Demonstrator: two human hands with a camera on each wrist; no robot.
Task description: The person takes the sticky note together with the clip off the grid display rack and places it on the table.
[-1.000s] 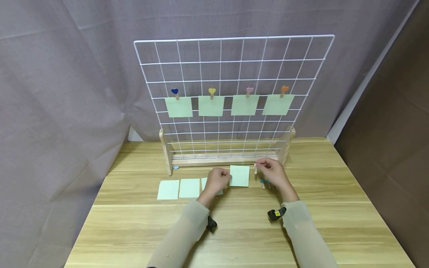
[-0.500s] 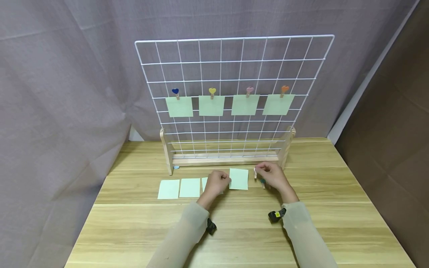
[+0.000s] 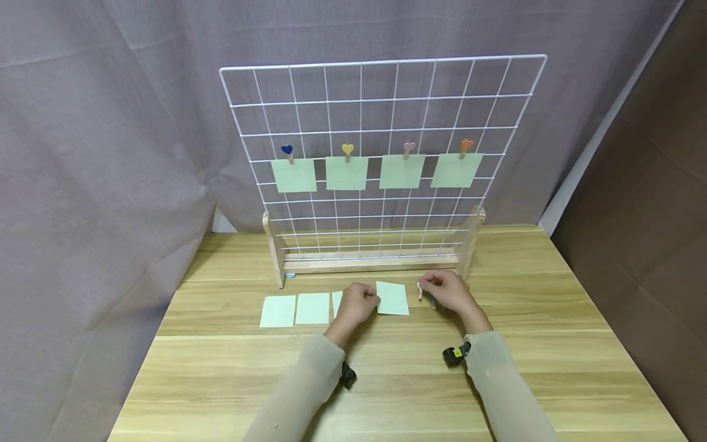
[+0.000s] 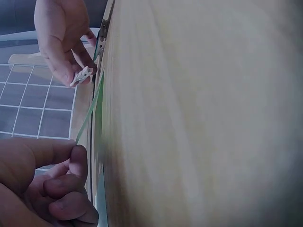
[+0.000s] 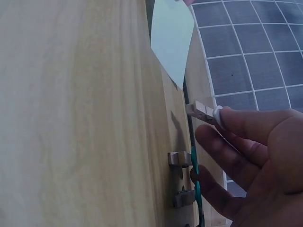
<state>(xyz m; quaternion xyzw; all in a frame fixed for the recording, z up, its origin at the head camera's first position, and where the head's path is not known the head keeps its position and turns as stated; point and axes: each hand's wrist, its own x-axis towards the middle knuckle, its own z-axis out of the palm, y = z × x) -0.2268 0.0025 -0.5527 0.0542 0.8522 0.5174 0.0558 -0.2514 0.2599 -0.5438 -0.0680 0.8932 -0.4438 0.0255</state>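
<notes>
My left hand (image 3: 358, 302) pinches a pale green paper square (image 3: 393, 298) by its left edge, the sheet tilted up from the table in the left wrist view. To its right, my right hand (image 3: 448, 290) holds a small wooden clothespin (image 5: 202, 112) between thumb and finger, gripping its white top. Two more clothespins (image 5: 180, 159) with teal tops lie on the table under the right fingers. Further left, a row of pale green squares (image 3: 277, 311) lies flat, the last one partly hidden behind my left hand.
Behind the hands stands a white wire grid (image 3: 378, 131) in a wooden base (image 3: 370, 264). Several green squares (image 3: 294, 175) hang on it from heart-topped clothespins (image 3: 347, 151). A small blue item (image 3: 289, 275) lies by the base's left foot. Grey cloth (image 3: 110, 153) hangs behind.
The held green square has come down and slightly left, closer to me, with the left hand. My right hand, with the white-topped clothespin, has dropped slightly lower.
</notes>
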